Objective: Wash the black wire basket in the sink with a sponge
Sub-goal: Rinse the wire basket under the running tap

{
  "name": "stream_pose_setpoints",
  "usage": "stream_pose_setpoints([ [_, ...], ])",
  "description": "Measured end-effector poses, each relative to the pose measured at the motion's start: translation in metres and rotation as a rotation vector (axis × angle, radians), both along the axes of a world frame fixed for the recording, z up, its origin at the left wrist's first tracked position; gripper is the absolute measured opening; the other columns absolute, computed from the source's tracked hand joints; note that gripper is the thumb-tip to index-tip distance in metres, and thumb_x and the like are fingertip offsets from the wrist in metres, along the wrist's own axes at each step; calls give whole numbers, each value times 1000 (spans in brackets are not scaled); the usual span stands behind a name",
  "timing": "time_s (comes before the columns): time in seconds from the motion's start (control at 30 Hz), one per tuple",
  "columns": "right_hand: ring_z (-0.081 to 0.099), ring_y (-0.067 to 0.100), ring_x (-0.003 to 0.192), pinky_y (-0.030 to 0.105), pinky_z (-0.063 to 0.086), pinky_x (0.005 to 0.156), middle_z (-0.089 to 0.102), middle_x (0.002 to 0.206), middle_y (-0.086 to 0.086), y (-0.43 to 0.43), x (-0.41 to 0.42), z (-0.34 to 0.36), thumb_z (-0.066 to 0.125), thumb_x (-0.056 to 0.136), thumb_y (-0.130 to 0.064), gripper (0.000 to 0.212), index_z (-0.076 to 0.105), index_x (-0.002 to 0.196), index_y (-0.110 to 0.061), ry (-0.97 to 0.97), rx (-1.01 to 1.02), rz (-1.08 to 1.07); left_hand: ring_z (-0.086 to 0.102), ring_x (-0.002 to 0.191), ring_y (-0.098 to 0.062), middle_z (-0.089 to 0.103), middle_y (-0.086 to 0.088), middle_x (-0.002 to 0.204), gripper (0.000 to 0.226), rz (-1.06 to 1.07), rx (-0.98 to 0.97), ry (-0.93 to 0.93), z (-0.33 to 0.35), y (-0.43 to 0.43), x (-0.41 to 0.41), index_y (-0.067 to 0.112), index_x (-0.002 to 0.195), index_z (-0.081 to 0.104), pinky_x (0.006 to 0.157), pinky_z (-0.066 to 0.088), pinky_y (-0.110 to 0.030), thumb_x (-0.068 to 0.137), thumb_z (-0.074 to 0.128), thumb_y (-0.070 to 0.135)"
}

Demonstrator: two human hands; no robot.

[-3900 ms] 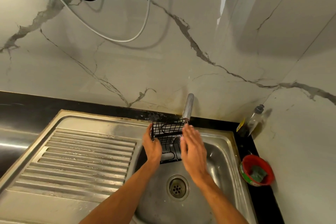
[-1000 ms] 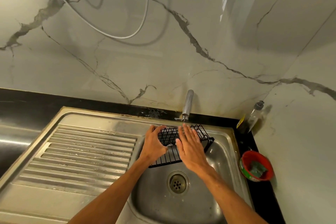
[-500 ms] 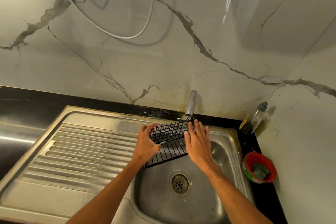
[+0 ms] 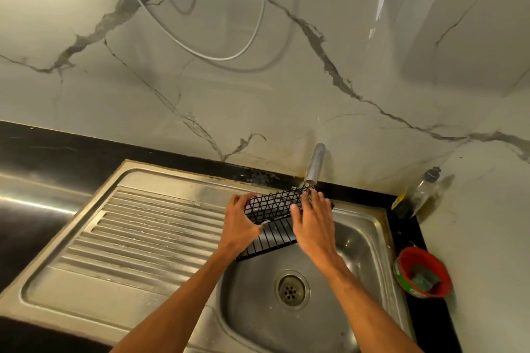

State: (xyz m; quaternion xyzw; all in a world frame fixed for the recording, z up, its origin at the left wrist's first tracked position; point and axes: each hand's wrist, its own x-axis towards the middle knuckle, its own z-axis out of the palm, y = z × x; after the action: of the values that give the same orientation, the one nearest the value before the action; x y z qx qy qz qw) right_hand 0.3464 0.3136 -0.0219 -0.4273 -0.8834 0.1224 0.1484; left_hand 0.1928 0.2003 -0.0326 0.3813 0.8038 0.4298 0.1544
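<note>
- Nearest me, the sink (image 4: pixel 362 261) looks wet, and nothing lies around its drain (image 4: pixel 292 289).
- To the right, on the black table (image 4: pixel 408 226), stands a red bowl (image 4: pixel 401 268) with the green sponge (image 4: pixel 425 280) in it. The sponge is well apart from both hands, and neither hand holds it.
- Above the back half of the sink, the basket (image 4: pixel 272 205) is held up off the bottom, tilted, with its far edge just under the mouth of the tap (image 4: pixel 315 163).
- The left hand (image 4: pixel 239 228) has its grip curled round the left end of the basket, thumb on the near side and fingers over the top wire.
- The right hand (image 4: pixel 314 228) has no closed grip. Its fingers are straight and spread, lying flat on the right part of the mesh and reaching toward the tap.
- A small pale patch shows low on the mesh between the hands. I cannot tell whether it is foam or a glint.
- I cannot make out a stream of water from the tap.
- Further back, in the corner, a clear bottle (image 4: pixel 424 192) stands against the marble wall (image 4: pixel 258 80).
- My guess is that the basket is being wetted or rinsed by bare hand. From here I cannot tell whether the sponge has already been used on it.
- If it has not, the scrubbing is still to do: fetch the sponge, work over the wires, then rinse.
- If it has, only the last rinse and setting the basket on the draining board (image 4: pixel 149 233) remain.
</note>
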Motion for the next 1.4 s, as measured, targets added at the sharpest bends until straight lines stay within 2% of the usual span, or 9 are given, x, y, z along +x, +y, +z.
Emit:
stream_pose_setpoints([
  [0.2, -1, 22, 153, 44, -1, 124, 3, 165, 8, 27, 5, 11, 5, 101, -55, 67, 9, 158, -20, -101, -71, -41, 47, 120, -10, 47, 4, 131, 80, -77, 0, 1, 7, 23, 14, 24, 140, 54, 105, 40, -20, 70, 93, 20],
  [0.37, -12, 15, 151, 49, -5, 123, -12, 162, -6, 7, -1, 15, 11, 104, -50, 56, 2, 156, -33, -182, -48, 291, 49, 118, -13, 47, 7, 124, 81, -172, 14, -17, 5, 39, 22, 19, 139, 55, 102, 38, -24, 67, 92, 21],
  [0.57, -5, 28, 152, 50, -3, 123, 2, 166, 11, 19, 13, 17, 15, 104, -51, 58, 6, 158, -31, -261, -167, 158, 47, 114, -11, 47, 5, 124, 80, -258, -19, 33, 4, 46, 20, 21, 138, 55, 99, 46, -25, 66, 89, 18],
  [0.67, 21, 21, 148, 43, 20, 118, 24, 161, 3, 32, 26, 32, 20, 105, -49, 51, 24, 154, -35, -216, -227, 215, 47, 118, -13, 47, 5, 127, 80, -307, -46, 49, 7, 49, 14, 23, 138, 54, 104, 47, -30, 66, 88, 16],
  [0.77, 37, 19, 138, 40, 37, 107, 38, 153, 2, 47, 29, 37, 24, 105, -51, 53, 17, 156, -37, -177, -299, 190, 47, 118, -14, 44, 7, 124, 80, -364, -57, 73, 12, 56, 13, 27, 138, 53, 100, 44, -26, 67, 87, 16],
  [0.93, 49, 20, 126, 39, 42, 101, 55, 137, 3, 50, 26, 41, 36, 103, -49, 50, 46, 143, -19, -173, -221, 110, 48, 113, -10, 48, 6, 123, 80, -455, -49, 108, 20, 63, 7, 24, 140, 53, 103, 45, -28, 69, 88, 15],
  [1.1, 60, 17, 100, 37, 34, 95, 70, 111, -4, 58, 36, 52, 48, 95, -60, 45, 65, 121, -27, -275, -96, 111, 51, 114, -8, 54, 5, 124, 74, -581, -48, 147, 28, 70, 2, 22, 136, 58, 96, 39, -13, 69, 91, 20],
  [1.27, 60, 17, 107, 33, 48, 89, 65, 113, -2, 72, 54, 53, 63, 91, -48, 30, 67, 111, -26, 95, -732, 127, 56, 114, 1, 57, 19, 120, 68, -645, -33, 39, 36, 75, -8, 30, 129, 59, 94, 47, -10, 70, 90, 17],
  [1.4, 54, 18, 73, 32, 47, 59, 63, 101, 7, 60, 58, 45, 69, 90, -25, 17, 67, 98, -11, 358, -1006, -27, 59, 119, -2, 62, 17, 127, 75, -556, -16, -89, 31, 82, -17, 30, 132, 61, 102, 50, -19, 68, 88, 1],
])
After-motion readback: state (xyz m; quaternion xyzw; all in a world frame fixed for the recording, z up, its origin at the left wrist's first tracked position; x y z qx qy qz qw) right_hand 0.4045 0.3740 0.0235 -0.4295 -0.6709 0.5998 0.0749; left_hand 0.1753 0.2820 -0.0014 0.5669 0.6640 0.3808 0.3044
